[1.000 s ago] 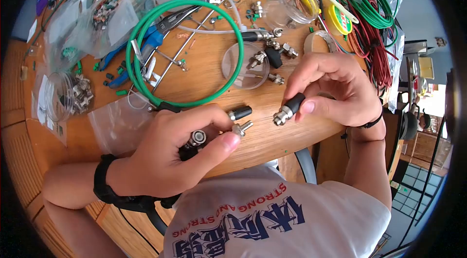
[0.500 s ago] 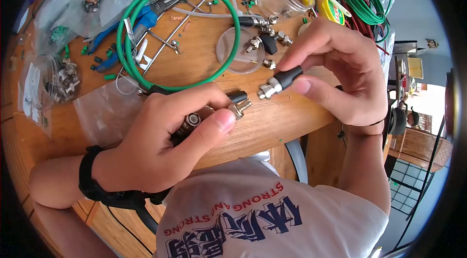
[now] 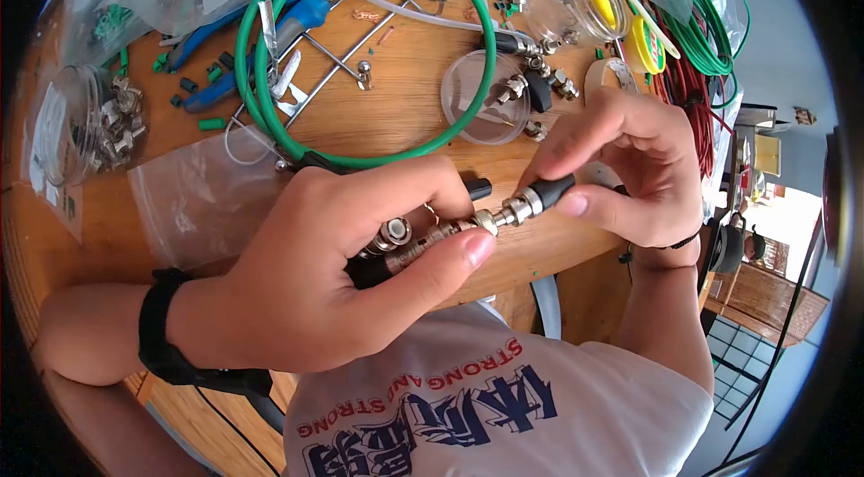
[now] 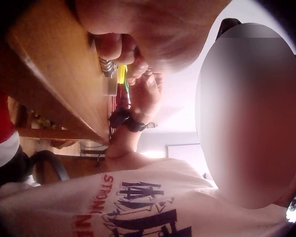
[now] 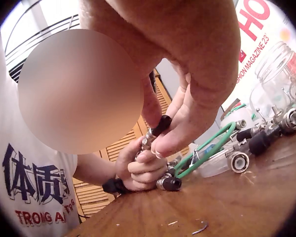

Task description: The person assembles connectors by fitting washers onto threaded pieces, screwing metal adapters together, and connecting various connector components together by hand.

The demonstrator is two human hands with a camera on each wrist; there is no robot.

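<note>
My left hand (image 3: 351, 270) grips a metal coaxial connector (image 3: 418, 250) between thumb and index finger. A second BNC connector (image 3: 396, 230), its round opening facing up, sits within the same hand. Just past the left index finger, a black-sleeved connector (image 3: 478, 188) shows. With thumb and index finger, my right hand (image 3: 639, 175) pinches the black sleeve of another connector (image 3: 551, 193). Its metal end meets the tip of the left hand's connector, roughly in line. The right wrist view also shows this black sleeve (image 5: 163, 124) above the left hand (image 5: 140, 173).
A coiled green cable (image 3: 491, 45) lies just beyond the hands, over blue-handled pliers (image 3: 310, 11). Loose connectors (image 3: 513, 88) surround a clear dish (image 3: 463, 130). At left are a plastic bag (image 3: 189, 202) and a pile of connectors (image 3: 117, 126). A clear jar (image 3: 576, 4) lies at the back.
The gap between the two connectors has closed; the right hand's connector now meets the tip of the left's. Both hands keep their holds. The head view has shifted.
</note>
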